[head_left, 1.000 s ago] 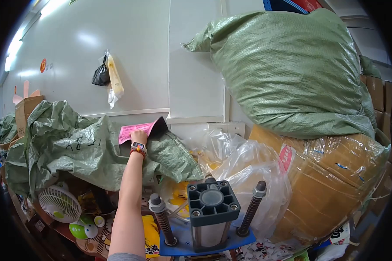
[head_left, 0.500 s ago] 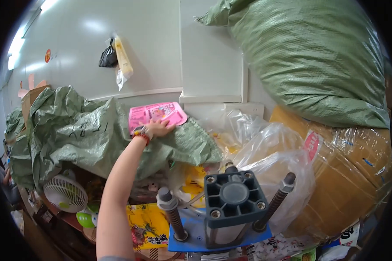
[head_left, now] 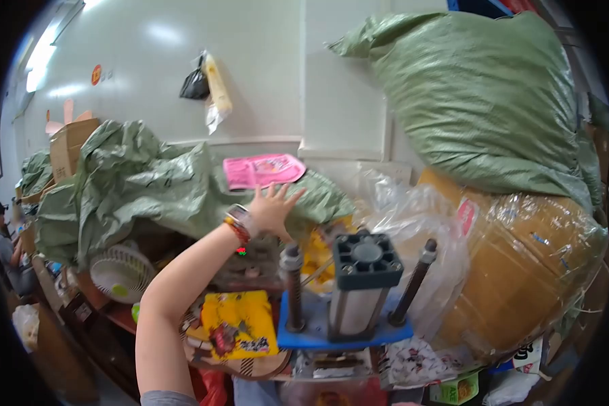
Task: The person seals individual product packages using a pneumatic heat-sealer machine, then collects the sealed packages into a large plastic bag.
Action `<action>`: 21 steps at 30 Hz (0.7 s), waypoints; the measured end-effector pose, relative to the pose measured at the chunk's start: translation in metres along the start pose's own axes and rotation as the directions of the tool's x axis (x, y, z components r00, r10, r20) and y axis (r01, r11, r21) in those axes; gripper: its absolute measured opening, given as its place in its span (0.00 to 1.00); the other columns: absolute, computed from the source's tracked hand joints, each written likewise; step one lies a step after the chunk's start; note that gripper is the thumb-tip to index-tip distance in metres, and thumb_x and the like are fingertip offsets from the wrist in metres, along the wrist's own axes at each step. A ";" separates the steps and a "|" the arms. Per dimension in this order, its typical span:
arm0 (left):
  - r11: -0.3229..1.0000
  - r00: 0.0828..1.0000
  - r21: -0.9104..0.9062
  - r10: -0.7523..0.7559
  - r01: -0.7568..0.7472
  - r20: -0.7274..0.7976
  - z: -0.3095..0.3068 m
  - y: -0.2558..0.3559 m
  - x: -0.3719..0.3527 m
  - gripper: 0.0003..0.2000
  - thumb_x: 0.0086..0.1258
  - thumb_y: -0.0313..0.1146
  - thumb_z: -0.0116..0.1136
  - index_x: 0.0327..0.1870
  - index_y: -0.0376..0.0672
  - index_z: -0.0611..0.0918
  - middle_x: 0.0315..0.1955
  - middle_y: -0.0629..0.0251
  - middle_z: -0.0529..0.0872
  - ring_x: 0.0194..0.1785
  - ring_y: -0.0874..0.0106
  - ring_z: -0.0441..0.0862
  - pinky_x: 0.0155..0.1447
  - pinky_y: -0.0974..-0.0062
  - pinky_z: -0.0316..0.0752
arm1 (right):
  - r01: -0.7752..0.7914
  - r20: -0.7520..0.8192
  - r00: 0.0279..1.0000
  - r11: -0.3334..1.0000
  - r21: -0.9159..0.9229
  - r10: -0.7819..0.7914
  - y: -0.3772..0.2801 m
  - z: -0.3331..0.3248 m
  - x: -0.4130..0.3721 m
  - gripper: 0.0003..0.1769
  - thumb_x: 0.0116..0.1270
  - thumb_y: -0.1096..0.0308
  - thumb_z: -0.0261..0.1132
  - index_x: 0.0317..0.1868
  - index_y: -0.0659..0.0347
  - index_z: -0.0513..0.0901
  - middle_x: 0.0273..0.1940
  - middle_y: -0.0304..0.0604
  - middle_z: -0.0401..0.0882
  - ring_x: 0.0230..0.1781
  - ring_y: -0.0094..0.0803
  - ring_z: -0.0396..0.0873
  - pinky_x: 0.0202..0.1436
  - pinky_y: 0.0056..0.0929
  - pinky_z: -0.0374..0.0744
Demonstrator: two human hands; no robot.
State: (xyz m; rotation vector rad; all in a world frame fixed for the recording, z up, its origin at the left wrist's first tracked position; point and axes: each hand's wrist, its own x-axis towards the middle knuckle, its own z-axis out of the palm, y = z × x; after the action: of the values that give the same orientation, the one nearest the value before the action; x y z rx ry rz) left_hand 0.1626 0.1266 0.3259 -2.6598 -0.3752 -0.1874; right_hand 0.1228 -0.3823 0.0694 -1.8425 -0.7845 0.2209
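My left hand (head_left: pixel 271 211) is stretched out over the green woven sack (head_left: pixel 149 196), fingers spread and holding nothing. Just beyond its fingertips a pink printed pouch (head_left: pixel 264 170) lies flat on the sack. A watch and a red bracelet circle the wrist. Beneath the forearm, on the work surface, lies a yellow printed pouch (head_left: pixel 240 325). To its right stands a press with a dark-topped cylinder (head_left: pixel 367 260), two threaded posts and a blue plate (head_left: pixel 311 331). My right hand is out of view.
Clear plastic bags (head_left: pixel 426 250) pile up behind the press. On the right, a full green sack (head_left: pixel 480 101) rests on a taped cardboard box (head_left: pixel 514 271). A white fan (head_left: pixel 120 272) stands at left under the sack's edge. A person (head_left: pixel 8 243) sits far left.
My left hand has come off the pink pouch and drawn back toward me, its fingers spreading. The pouch stays on the sack. The view has shifted, showing more of the work surface.
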 end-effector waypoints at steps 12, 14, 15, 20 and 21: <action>0.829 0.531 -0.488 -0.293 -0.275 -0.796 -0.036 0.044 -0.125 0.14 0.68 0.19 0.51 0.54 0.34 0.80 0.41 0.51 0.87 0.45 0.58 0.86 0.49 0.63 0.80 | 0.178 -0.148 0.964 0.952 -0.249 -0.219 0.043 -0.019 0.057 0.13 0.65 0.75 0.65 0.50 0.67 0.82 0.42 0.49 0.85 0.42 0.43 0.84 0.47 0.34 0.80; 0.747 0.413 -0.582 -0.442 -0.322 -0.796 0.008 0.081 -0.175 0.11 0.62 0.17 0.56 0.44 0.36 0.83 0.37 0.55 0.88 0.38 0.57 0.87 0.41 0.67 0.81 | 0.169 -0.138 0.950 0.835 -0.523 -0.279 0.062 -0.022 0.102 0.22 0.65 0.72 0.64 0.59 0.65 0.76 0.56 0.52 0.78 0.48 0.49 0.81 0.52 0.39 0.79; 0.760 0.418 -0.580 -0.443 -0.295 -0.793 0.041 0.096 -0.191 0.10 0.60 0.16 0.59 0.41 0.37 0.84 0.32 0.60 0.88 0.35 0.58 0.87 0.41 0.66 0.82 | 0.184 -0.108 0.930 0.698 -0.692 -0.352 0.084 -0.014 0.120 0.27 0.65 0.71 0.64 0.65 0.63 0.72 0.62 0.53 0.73 0.50 0.51 0.80 0.53 0.42 0.79; 0.897 0.889 -0.217 -0.423 0.384 -0.176 0.234 0.148 -0.199 0.36 0.71 0.55 0.53 0.77 0.49 0.61 0.75 0.53 0.60 0.80 0.53 0.50 0.77 0.40 0.40 | -0.065 -0.050 0.998 0.581 -0.811 0.042 0.115 0.026 0.162 0.26 0.64 0.68 0.65 0.63 0.60 0.72 0.61 0.54 0.72 0.53 0.54 0.77 0.53 0.46 0.78; 0.890 0.879 -0.291 -0.421 0.351 -0.225 0.269 0.158 -0.208 0.38 0.72 0.59 0.49 0.79 0.50 0.57 0.76 0.55 0.60 0.80 0.54 0.50 0.77 0.39 0.39 | -0.059 -0.039 0.998 0.580 -0.812 0.047 0.115 0.023 0.154 0.26 0.64 0.68 0.65 0.63 0.60 0.72 0.61 0.54 0.72 0.53 0.54 0.77 0.53 0.46 0.78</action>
State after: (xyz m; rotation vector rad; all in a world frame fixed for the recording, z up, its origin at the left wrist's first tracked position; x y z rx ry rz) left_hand 0.0295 0.0625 -0.0188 -2.7043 -0.8382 -0.7781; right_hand 0.2765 -0.2954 -0.0095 -2.7511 -0.9011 -0.1674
